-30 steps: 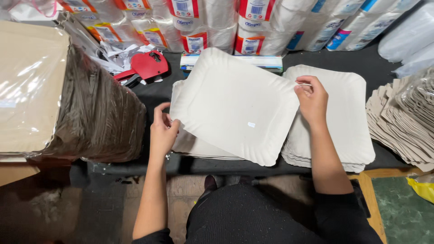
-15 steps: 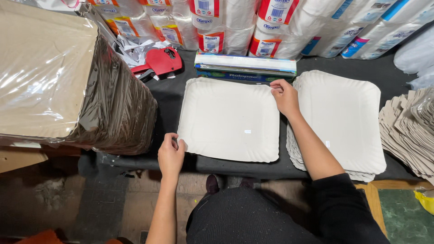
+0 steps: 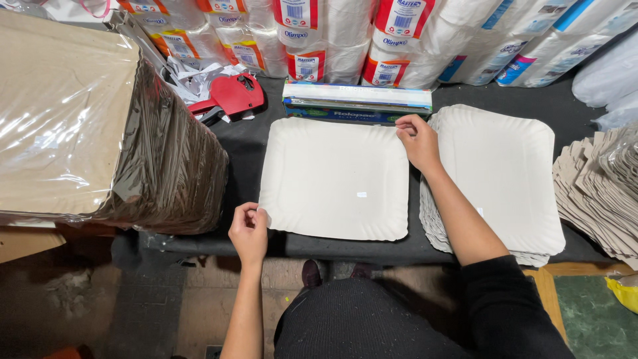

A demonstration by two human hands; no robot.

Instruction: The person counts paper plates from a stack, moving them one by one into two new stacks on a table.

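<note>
I see one white paper tray (image 3: 335, 178) lying flat on the black desk (image 3: 249, 149), my left hand (image 3: 248, 233) pinching its near-left corner, my right hand (image 3: 419, 139) gripping its far-right corner. One stack of trays (image 3: 505, 173) sits just right; one red label gun (image 3: 229, 96) lies behind.

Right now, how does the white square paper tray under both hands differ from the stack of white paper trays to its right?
The white square paper tray lies apparently alone and flat on the black table; the stack of white paper trays is many layers, edges fanned. The left hand and right hand pinch opposite corners of the single tray; only the right forearm crosses the stack. Both share shape, colour and scalloped rims.
</note>
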